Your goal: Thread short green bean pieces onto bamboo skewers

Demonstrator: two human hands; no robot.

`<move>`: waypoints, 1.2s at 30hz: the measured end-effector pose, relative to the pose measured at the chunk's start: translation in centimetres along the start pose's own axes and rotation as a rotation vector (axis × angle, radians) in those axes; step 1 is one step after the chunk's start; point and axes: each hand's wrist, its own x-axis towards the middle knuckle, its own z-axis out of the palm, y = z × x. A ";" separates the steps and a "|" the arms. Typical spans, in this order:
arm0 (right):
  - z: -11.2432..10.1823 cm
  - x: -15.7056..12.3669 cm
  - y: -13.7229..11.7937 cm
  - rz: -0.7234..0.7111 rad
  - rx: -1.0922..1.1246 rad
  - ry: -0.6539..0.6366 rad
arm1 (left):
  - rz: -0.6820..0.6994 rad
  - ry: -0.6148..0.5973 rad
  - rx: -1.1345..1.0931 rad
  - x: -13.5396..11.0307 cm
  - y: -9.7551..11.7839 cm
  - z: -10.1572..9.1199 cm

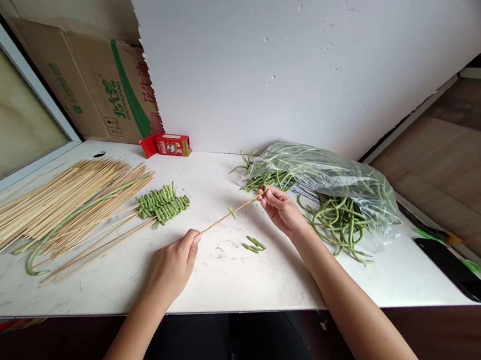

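My left hand (175, 261) is closed around the lower part of a thin bamboo skewer (215, 223), which slants up to the right. One short green bean piece (232, 213) sits threaded crosswise partway along it. At the skewer's upper end, my right hand (280, 206) pinches another green bean piece (265, 190) against the tip; whether the tip has gone through is hidden by the fingers. Several cut bean pieces (254, 244) lie on the white table below my right hand. Left of them rest finished-looking skewers packed with bean pieces (163, 202).
A large pile of bare skewers (59, 200) with a long bean (71, 218) across it lies left. Loose long beans (339, 222) and a plastic bag of beans (326, 165) are at right. A red box (173, 145) stands at the back; a black phone-like object (455, 268) lies far right.
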 end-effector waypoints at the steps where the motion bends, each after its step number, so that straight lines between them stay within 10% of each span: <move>1: 0.0 0.0 0.0 -0.004 0.007 -0.006 | -0.001 0.001 -0.002 0.0 0.0 0.0; 36: 0.2 0.0 0.1 -0.175 -0.195 0.057 | -0.009 0.003 0.003 0.1 0.0 0.0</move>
